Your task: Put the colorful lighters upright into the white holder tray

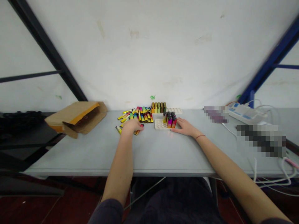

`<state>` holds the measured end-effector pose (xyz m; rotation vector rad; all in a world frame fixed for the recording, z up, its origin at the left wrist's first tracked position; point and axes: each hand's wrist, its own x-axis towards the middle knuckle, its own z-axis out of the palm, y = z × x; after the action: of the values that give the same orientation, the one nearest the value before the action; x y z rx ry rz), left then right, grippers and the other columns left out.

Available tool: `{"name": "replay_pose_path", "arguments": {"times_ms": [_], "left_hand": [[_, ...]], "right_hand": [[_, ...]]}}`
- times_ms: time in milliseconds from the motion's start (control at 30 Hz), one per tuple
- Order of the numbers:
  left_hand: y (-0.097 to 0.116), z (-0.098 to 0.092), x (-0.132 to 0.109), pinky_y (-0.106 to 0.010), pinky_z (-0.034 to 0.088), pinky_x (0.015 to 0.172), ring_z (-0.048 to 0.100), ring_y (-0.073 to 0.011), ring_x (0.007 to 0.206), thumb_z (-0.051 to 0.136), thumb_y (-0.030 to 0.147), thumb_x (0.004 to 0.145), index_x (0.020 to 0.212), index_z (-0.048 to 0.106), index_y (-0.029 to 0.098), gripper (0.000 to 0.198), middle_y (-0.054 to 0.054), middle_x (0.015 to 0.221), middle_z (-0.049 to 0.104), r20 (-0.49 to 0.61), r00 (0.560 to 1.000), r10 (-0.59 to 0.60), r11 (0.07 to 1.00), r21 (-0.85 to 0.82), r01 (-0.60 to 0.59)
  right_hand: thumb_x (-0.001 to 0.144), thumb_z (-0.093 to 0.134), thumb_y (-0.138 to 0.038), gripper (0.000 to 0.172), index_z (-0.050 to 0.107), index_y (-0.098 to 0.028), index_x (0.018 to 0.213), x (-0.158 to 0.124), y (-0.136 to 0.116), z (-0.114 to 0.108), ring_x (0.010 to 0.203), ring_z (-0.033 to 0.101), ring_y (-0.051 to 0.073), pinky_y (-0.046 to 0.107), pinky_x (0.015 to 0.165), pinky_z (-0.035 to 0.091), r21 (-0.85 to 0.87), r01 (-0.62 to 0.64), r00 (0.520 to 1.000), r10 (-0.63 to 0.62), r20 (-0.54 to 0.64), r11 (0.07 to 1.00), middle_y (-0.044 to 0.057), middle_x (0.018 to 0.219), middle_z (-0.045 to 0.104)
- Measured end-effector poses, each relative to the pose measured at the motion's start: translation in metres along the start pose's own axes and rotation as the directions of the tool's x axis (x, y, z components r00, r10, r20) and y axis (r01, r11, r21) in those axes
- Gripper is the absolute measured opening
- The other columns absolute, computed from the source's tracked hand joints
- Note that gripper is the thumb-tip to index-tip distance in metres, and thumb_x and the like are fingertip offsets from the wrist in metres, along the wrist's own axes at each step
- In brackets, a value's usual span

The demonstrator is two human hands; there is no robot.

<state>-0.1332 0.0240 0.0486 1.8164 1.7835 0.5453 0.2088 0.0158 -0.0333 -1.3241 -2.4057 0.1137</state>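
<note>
A loose pile of shiny multicoloured disposable lighters lies on the grey table. My left hand sits palm down at the pile's near edge, with one lighter poking out under its fingertips. Another lighter lies apart to its left. A white moulded tray holds a block of upright lighters. My right hand lies flat with fingers apart, its fingertips at the tray's right edge. Behind stands a row of upright lighters, beside a second white tray.
A torn brown cardboard mailer sits at the table's left end. To the right are a white power strip, white cables and pixelated objects. A white sheet hangs behind, on a dark metal frame.
</note>
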Motion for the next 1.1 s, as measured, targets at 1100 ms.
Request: {"name": "replay_pose_path", "arguments": {"times_ms": [1100], "left_hand": [[0.072, 0.073, -0.010, -0.020, 0.034, 0.042, 0.034, -0.0069, 0.036, 0.039, 0.069, 0.092, 0.068, 0.042, 0.021, 0.054, 0.007, 0.048, 0.038, 0.157, 0.979, 0.133, 0.180, -0.975, 0.132]], "right_hand": [[0.089, 0.054, -0.070, 0.070, 0.058, -0.020, 0.137, 0.000, 0.002, 0.003, 0.129, 0.057, 0.038, 0.057, 0.111, 0.043, 0.009, 0.019, 0.999, -0.019, -0.030, 1.000, 0.017, 0.140, 0.061]]}}
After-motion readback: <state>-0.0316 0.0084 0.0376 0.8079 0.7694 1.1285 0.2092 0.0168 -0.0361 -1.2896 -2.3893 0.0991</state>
